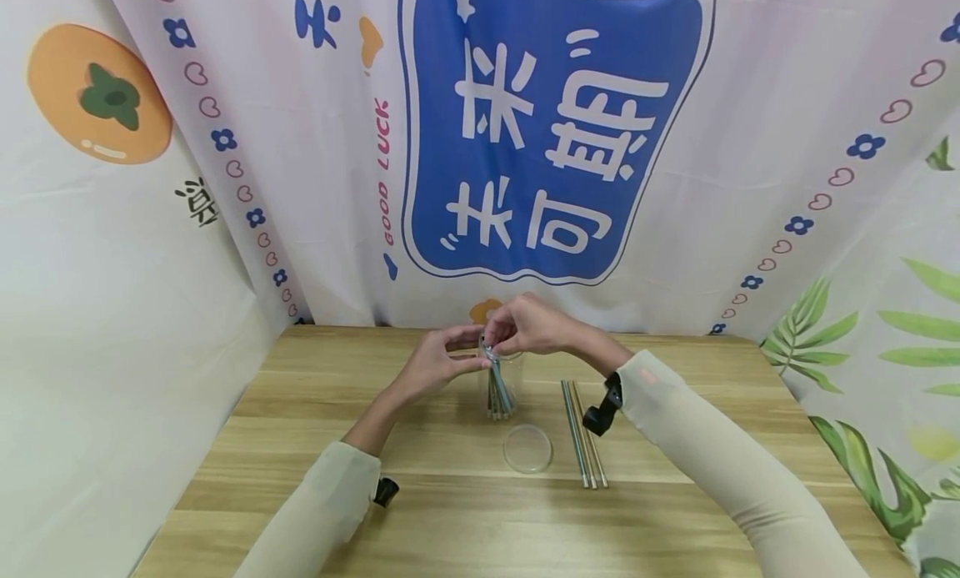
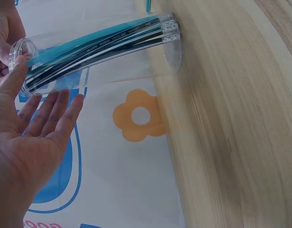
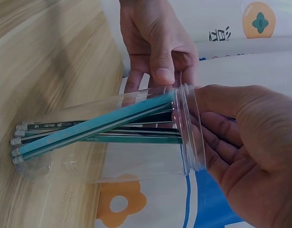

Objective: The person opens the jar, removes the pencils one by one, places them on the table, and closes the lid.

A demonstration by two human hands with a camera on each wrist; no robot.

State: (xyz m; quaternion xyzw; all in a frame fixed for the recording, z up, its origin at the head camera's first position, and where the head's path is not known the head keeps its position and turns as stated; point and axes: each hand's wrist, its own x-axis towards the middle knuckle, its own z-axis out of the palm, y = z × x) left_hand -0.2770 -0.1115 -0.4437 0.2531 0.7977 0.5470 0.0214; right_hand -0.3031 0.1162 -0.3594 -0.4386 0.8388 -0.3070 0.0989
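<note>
A clear plastic jar stands upright on the table, with several teal and dark green pencils leaning inside it, eraser ends down. My left hand holds the jar near its mouth, thumb on the front of the rim and fingers behind. Over the mouth, my right hand has its fingers bunched at the rim, the fingertips reaching inside and pinching the upper ends of the pencils. Those ends are partly hidden by the fingers in the head view.
A round clear lid lies in front of the jar on the wooden table. To its right lie three pencils side by side, one teal and two gold-toned, below my right wrist. A printed curtain hangs behind the table.
</note>
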